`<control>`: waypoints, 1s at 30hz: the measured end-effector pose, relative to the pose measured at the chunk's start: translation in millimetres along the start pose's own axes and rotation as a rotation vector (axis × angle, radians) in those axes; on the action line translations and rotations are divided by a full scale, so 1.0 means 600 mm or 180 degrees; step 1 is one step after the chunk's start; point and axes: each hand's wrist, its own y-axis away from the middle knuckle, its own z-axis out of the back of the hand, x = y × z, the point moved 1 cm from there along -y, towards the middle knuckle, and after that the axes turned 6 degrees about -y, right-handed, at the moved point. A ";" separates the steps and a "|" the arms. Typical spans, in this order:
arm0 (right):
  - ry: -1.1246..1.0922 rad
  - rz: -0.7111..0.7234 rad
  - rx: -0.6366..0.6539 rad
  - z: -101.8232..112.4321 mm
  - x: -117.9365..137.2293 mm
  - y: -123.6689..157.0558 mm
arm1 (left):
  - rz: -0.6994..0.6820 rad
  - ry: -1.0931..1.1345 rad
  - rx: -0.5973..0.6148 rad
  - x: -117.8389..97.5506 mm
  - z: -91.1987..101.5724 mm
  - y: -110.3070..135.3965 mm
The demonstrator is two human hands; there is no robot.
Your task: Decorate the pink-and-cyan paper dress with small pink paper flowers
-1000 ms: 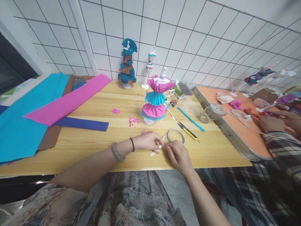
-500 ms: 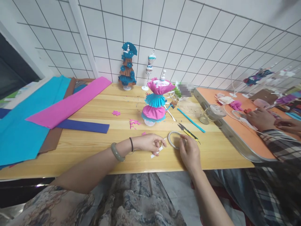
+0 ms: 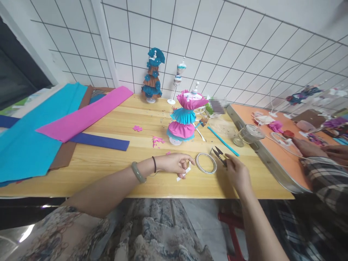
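Note:
Near the table's front edge, my left hand [image 3: 178, 164] pinches a short strip of white tape [image 3: 185, 173]. Just right of it a tape roll [image 3: 206, 163] lies flat on the wood. Farther right, my right hand [image 3: 237, 172] is closed around thread snips [image 3: 219, 155], blades apart and pointing away to the left. Behind the hands stands a tiered crepe-paper tower [image 3: 182, 116] in pink and blue, on a white base with white beads on top. Pink paper scraps [image 3: 157, 141] and a pink paper flower [image 3: 137, 128] lie left of the tower.
Folded crepe sheets, blue [image 3: 35, 134], pink [image 3: 87, 114] and dark blue [image 3: 100, 141], cover the left side. A brown-and-teal tower [image 3: 152, 76] stands by the wall. A blue strip [image 3: 223, 141] and glass jar [image 3: 251, 133] lie right. A co-worker's hand [image 3: 310, 148] rests over an orange-topped table [image 3: 288, 156].
My right hand has moved right from beside the tape roll and picked up the snips from the table. My left hand still holds the tape strip.

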 end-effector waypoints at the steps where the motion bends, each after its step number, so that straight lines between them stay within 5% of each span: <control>1: -0.0412 -0.0216 0.0142 0.006 0.008 0.014 | -0.0006 0.0044 -0.0014 0.000 0.001 0.000; 7: -0.1398 -0.0427 0.1135 0.000 0.057 0.099 | -0.0191 0.0375 0.0039 0.004 0.006 -0.002; 30: -0.1295 -0.0321 0.1311 -0.044 0.101 0.100 | -0.0282 0.0344 0.0304 0.008 0.006 -0.004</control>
